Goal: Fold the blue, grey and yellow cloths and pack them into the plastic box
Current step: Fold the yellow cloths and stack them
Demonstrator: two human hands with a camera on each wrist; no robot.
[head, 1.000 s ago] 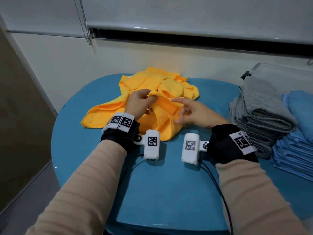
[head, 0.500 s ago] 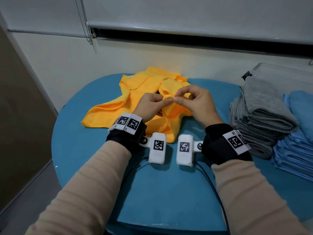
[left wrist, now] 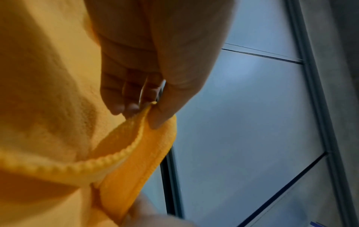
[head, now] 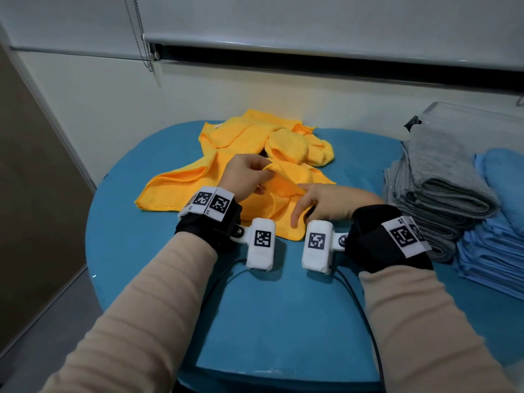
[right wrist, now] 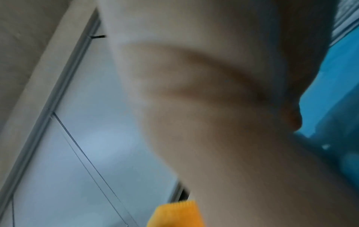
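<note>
A heap of yellow cloths [head: 226,154] lies crumpled on the round blue table [head: 283,321]. My left hand [head: 255,175] pinches a hemmed edge of the top yellow cloth [left wrist: 124,135] between thumb and fingers. My right hand [head: 302,199] is a little nearer and to the right, holding the same edge lower down, thumb on top. The right wrist view is blurred and shows only a scrap of yellow cloth [right wrist: 174,215]. Folded grey cloths [head: 442,188] and folded blue cloths [head: 502,228] are stacked at the right. The clear plastic box [head: 467,114] stands behind them.
The white wall and a window blind close off the far side, with a bead chain [head: 139,32] hanging at the left. Cables run from the wrist cameras over the near table edge [head: 283,373]. The floor drops away on the left.
Half a second ago both hands met at one point on the yellow cloth's edge. The right hand has since slid nearer and rightward along it, so the hands are now apart.
</note>
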